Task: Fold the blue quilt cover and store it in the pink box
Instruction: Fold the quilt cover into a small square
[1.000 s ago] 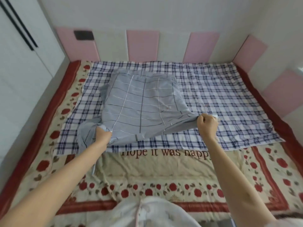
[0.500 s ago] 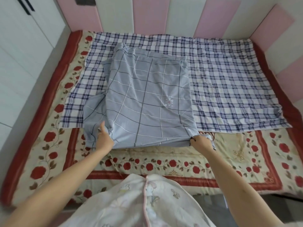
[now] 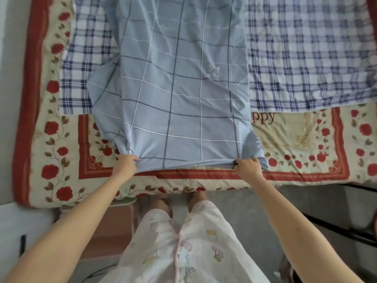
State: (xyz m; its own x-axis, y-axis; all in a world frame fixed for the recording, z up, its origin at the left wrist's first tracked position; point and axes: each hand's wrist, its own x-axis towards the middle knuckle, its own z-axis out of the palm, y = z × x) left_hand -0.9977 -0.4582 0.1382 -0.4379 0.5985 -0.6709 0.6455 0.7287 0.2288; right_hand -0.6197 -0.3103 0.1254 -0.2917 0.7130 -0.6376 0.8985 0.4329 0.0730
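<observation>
Pale blue grid over navy plaid and red roses
Pinched in the fingers (image 3: 247, 160), the quilt cover (image 3: 175, 99) is pale blue, crossed by dark blue and white lines; beyond the fingers on both sides the sheet (image 3: 306, 58) is white-and-navy plaid; under them the mat (image 3: 295, 139) is cream with red roses

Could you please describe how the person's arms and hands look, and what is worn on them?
Both arms are bare: no sleeve shows on the left forearm or the right forearm. The left hand and the right hand wear no gloves, and I see no watch, bracelet or ring. Below them shows a pale garment with pink piping and small cartoon prints.
</observation>
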